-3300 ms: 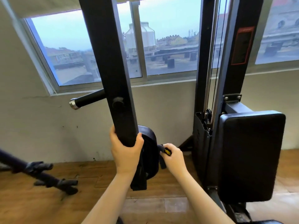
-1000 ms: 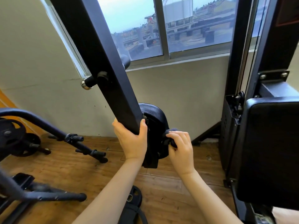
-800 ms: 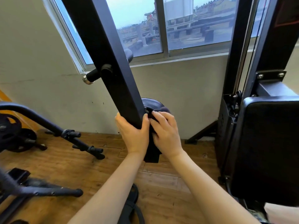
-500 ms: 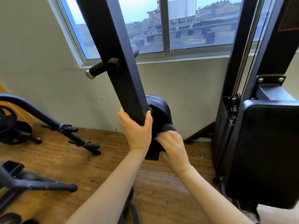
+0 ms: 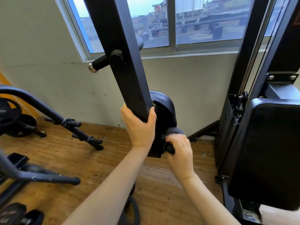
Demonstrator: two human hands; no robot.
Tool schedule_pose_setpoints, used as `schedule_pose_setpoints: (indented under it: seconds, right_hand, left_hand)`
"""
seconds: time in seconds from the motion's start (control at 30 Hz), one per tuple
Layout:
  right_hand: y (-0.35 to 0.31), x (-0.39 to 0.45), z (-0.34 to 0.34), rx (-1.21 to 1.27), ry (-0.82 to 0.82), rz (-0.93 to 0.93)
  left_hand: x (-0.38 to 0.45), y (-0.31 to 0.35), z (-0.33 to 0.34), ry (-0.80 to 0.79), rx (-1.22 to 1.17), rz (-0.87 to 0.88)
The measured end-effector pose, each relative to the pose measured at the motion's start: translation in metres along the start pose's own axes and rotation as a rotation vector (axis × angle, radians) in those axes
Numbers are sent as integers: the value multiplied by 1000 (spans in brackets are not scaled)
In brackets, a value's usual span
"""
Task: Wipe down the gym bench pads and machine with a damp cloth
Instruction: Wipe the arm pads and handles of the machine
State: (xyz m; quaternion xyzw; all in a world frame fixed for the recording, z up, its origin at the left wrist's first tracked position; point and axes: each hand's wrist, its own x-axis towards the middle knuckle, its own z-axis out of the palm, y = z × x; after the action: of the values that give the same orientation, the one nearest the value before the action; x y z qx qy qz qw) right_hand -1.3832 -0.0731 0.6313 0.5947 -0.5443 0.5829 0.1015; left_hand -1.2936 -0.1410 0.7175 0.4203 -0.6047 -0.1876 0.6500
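Since half a second before, the right hand (image 5: pixel 180 153) had been drawn a little lower and to the right along the rounded black vinyl arm pad (image 5: pixel 165 111), from the pad's lower middle down to its bottom right edge, while the grip of the left hand (image 5: pixel 139 127) on the slanted black steel machine arm (image 5: pixel 123 51) had been kept as it was. A dark, bunched damp cloth (image 5: pixel 174 131) was clutched in the curled fingers of the right hand and was pressed against the lower right edge of the pad, with a fold of it seen above the knuckles and another part seen below the fingers; the hand was blurred, so the exact lie of the fingers could not be told. The machine arm was grasped by the left hand just above its lower end, with the thumb laid on the right face and the fingers wrapped round the left. The pad was mounted behind and to the right of that lower end. A black foam-covered handle with a chrome end cap (image 5: pixel 97 64) was seen projecting to the left from the machine arm, higher up. At the right, a large rectangular black upholstered back pad (image 5: pixel 267 151) was fixed to the tall black upright frame (image 5: pixel 246 46), well apart from both hands. A brown wooden plank floor (image 5: pixel 65 151) lay below, and black weight plates (image 5: pixel 13 116) with black tubular equipment were set at the left. A wide aluminium-framed window (image 5: pixel 172 26) was set in the pale wall behind.
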Motion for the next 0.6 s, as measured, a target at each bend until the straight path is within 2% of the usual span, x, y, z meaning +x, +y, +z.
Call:
schedule_pose_setpoints:
  seconds: [0.07, 0.1, 0.17, 0.27, 0.3, 0.37, 0.43, 0.53, 0.6]
  right_hand:
    - [-10, 31, -5, 96, 156, 29]
    - [-7, 41, -5, 124, 173, 83]
    - [7, 36, -1, 202, 104, 277]
    - [20, -9, 5, 366, -52, 703]
    - [22, -17, 6, 403, -24, 799]
    - [25, -4, 3, 480, 152, 917]
    - [22, 30, -4, 543, 265, 828]
    - [15, 52, -4, 513, 92, 570]
    - [13, 36, 1, 507, 4, 638]
  left_hand:
    - [1, 0, 1, -12, -1, -8]
    - [1, 0, 2, -17, 1, -9]
    - [-1, 0, 2, -13, 12, -2]
    - [0, -2, 0, -7, 9, 11]
    - [1, -3, -1, -13, 5, 13]
    - [2, -5, -3, -13, 16, 25]
    - [2, -6, -4, -7, 28, 31]
    - [2, -6, -3, -2, 25, 37]
    - [2, -7, -5, 1, 32, 35]
